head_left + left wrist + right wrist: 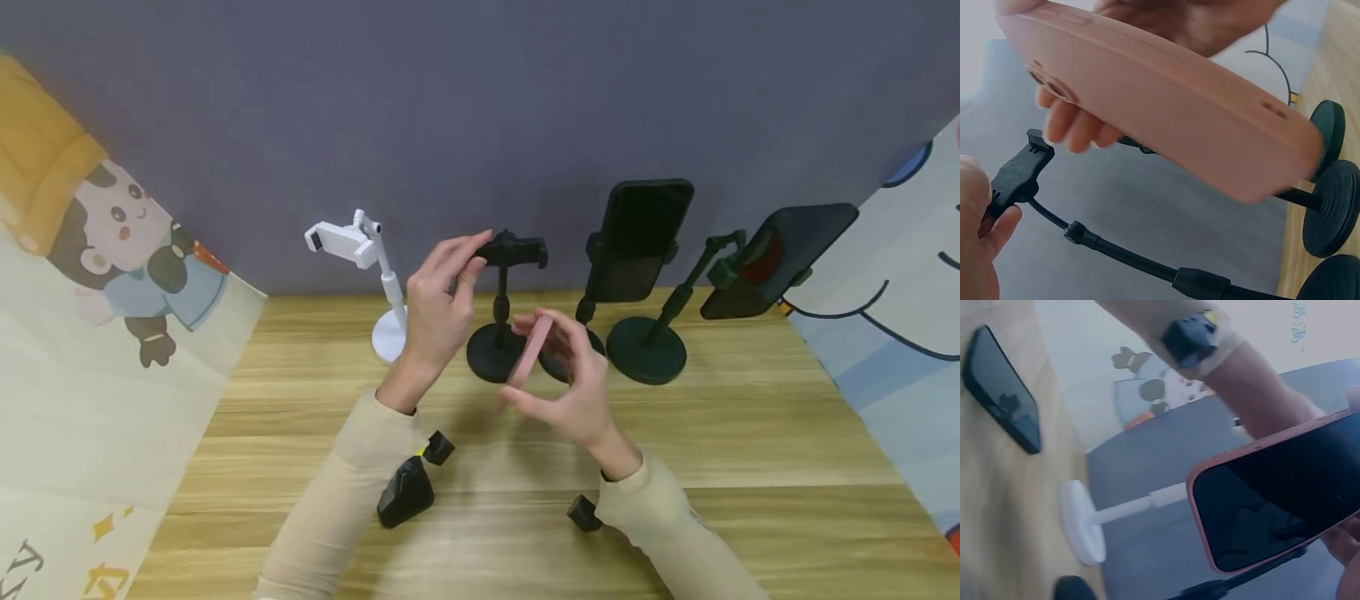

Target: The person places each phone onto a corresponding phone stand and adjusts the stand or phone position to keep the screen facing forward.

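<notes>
My left hand (442,304) grips the left end of the clamp (517,252) on a black phone stand (501,312); in the left wrist view its thumb and fingers bend round the end of that clamp (1019,169). Just right of the stand, my right hand (573,383) holds a phone in a pink case (531,350) by its edges, above the table. The left wrist view shows the case's back (1166,106) with its camera rings. Its dark screen (1272,500) faces the right wrist camera. The stand's clamp holds no phone.
A white phone stand (390,292) stands on the left. To the right, a black stand (585,312) and a dark green stand (647,350) each carry a phone. Another dark phone (406,492) lies on the table beside my left sleeve. A grey wall (480,108) rises behind.
</notes>
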A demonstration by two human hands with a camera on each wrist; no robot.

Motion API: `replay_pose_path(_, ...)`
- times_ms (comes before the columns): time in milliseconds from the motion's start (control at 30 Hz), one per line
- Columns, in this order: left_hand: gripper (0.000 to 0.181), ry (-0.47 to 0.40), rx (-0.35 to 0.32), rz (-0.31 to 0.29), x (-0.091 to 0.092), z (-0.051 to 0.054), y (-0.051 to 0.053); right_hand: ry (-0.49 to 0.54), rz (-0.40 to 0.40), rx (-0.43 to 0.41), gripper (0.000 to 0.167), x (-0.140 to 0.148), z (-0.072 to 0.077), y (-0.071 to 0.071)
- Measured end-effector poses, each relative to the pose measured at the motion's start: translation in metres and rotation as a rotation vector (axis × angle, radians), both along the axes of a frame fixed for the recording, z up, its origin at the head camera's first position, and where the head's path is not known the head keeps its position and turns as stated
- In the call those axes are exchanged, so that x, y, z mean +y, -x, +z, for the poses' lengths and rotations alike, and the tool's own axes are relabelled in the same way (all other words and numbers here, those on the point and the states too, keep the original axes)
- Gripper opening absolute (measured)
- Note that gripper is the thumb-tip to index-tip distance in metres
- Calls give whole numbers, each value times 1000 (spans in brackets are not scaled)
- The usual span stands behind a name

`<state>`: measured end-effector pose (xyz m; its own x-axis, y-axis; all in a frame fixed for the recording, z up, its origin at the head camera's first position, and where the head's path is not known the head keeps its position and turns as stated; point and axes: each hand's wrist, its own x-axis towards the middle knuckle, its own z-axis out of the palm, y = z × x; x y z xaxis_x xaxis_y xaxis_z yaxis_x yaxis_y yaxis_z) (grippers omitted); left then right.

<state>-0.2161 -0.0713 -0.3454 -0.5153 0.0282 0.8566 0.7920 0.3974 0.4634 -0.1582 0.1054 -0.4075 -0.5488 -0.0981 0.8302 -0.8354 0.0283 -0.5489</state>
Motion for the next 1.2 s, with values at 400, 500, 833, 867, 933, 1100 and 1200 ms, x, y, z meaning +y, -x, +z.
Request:
replay_pose_path(400,24,24,-29,1,-2,1,-1,-85,1,46,89,3,38,6)
replay_pose_path(500,24,27,-34,4,-1,1,-2,-86,-15,56,89,2,43,8)
replay_pose_path(833,25,30,-36,-7,0,0,-3,-69,-51,83,89,1,60,15)
replay_pose_path(867,25,29,-35,-7,0,0,-3,-69,-53,87,89,1,62,16)
replay_pose_path(933,24,28,-33,-8,-1,0,-3,-65,-53,96,89,0,65,18)
replay_pose_path(1100,25,30,-29,-11,-2,-1,-3,-57,-61,110,90,-2,73,23)
replay_pose_path(1200,25,32,-26,-13,-2,-1,-3,-54,-61,110,89,-3,76,25)
